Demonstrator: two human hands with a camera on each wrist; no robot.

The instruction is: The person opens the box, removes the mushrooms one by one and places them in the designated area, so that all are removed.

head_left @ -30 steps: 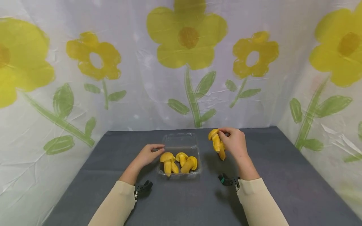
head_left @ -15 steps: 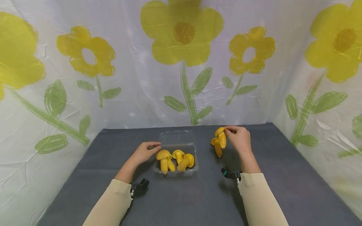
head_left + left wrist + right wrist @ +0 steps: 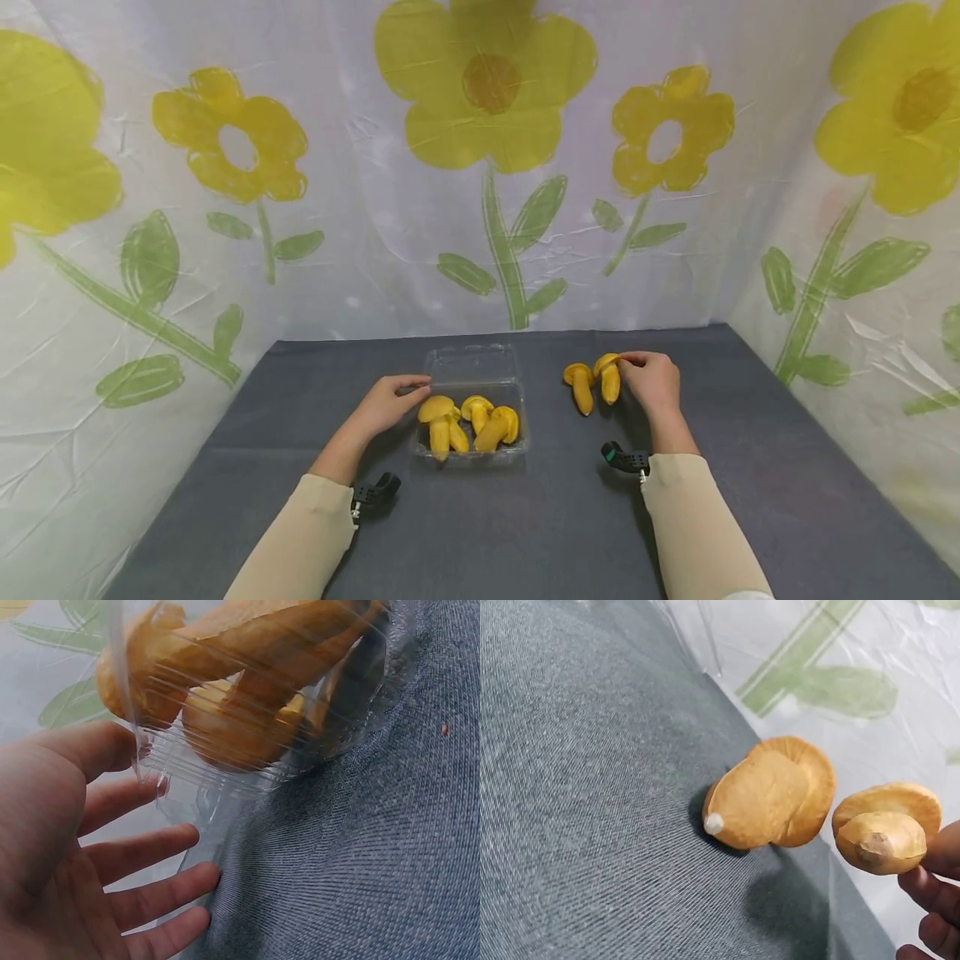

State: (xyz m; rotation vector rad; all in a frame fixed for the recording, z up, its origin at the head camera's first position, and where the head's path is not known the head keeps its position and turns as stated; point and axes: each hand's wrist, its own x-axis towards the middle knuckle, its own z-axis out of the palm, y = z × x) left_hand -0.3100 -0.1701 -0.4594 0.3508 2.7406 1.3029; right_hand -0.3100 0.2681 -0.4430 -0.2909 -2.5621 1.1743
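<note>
One yellow mushroom [image 3: 611, 387] is pinched by its cap in the right hand [image 3: 652, 383], stem end nearer; a second mushroom [image 3: 581, 390] lies just to its left, roughly parallel. The left hand [image 3: 386, 405], outspread, touches the clear clamshell [image 3: 491, 459].

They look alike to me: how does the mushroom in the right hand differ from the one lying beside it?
The held mushroom is pinched at its cap edge by the right hand; the lying mushroom rests on the dark cloth, untouched. The held mushroom's stem end shows a brownish patch; the lying mushroom's shows a small white spot. Both are yellow with a broad cap and thick stem.
</note>
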